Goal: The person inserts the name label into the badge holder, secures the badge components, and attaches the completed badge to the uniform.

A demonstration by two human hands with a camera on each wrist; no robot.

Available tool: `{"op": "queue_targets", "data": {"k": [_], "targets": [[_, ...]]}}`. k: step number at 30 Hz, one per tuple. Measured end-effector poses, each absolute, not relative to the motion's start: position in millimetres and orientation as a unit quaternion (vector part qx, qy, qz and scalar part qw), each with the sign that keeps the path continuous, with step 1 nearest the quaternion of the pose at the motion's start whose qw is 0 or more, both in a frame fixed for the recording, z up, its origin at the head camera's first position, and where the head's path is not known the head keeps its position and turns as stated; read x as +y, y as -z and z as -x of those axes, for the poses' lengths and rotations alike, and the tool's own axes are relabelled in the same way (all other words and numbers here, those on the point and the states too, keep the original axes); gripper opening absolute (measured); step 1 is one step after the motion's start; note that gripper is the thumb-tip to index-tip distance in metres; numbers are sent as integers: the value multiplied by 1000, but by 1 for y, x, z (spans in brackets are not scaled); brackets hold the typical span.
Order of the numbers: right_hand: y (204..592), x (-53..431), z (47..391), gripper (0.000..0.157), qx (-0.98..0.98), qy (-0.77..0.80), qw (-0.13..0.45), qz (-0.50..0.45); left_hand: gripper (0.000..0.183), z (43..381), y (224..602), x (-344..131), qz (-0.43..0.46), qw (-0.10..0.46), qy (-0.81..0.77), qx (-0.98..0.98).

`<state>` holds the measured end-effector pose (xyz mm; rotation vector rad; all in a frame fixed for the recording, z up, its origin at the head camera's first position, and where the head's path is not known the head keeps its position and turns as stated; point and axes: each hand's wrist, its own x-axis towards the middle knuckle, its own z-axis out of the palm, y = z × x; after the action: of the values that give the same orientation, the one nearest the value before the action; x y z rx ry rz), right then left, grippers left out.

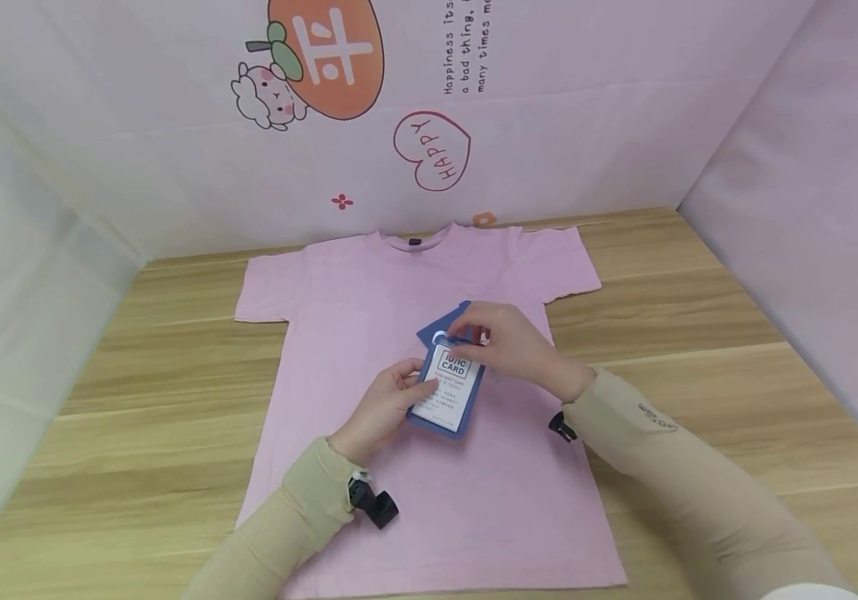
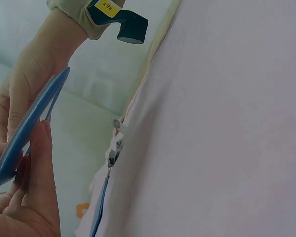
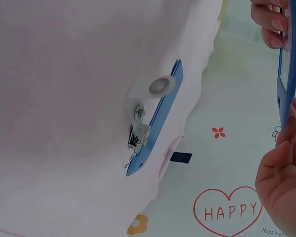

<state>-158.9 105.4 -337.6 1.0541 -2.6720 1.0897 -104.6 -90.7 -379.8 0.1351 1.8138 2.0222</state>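
Note:
Both hands hold a blue ID card holder (image 1: 472, 402) above a pink T-shirt (image 1: 354, 333). A white card (image 1: 446, 398) printed "ID/IC CARD" shows in its frame. My left hand (image 1: 380, 408) grips the holder's lower left side, thumb over the card's face. At the top edge, my right hand (image 1: 507, 337) pinches the holder near its slot. Behind it on the shirt lies a second flat blue piece (image 3: 163, 118). A metal clip (image 3: 139, 134) with a clear snap strap (image 3: 160, 87) rests against that piece in the right wrist view.
The shirt lies spread on a wood-grain table (image 1: 137, 400), collar toward the back. A printed white cloth (image 1: 564, 125) hangs behind the table, with pale cloth at both sides. Black wrist cameras (image 1: 375, 502) sit on the sleeves.

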Motion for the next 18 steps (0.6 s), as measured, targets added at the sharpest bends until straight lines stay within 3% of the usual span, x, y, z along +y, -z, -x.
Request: {"op": "queue_targets", "data": {"k": [5,13,18], "targets": [[337,110,161,23,-874,-354,34,-332,34,105,380,-90,-51,213,-723,655],[340,116,162,29,-875,-370,-55,-307,34,106,381,-91,-45,213,-719,660],[342,118,164,30,-880,-366,-80,-293,33,107,381,-90,-40,211,-716,664]]}}
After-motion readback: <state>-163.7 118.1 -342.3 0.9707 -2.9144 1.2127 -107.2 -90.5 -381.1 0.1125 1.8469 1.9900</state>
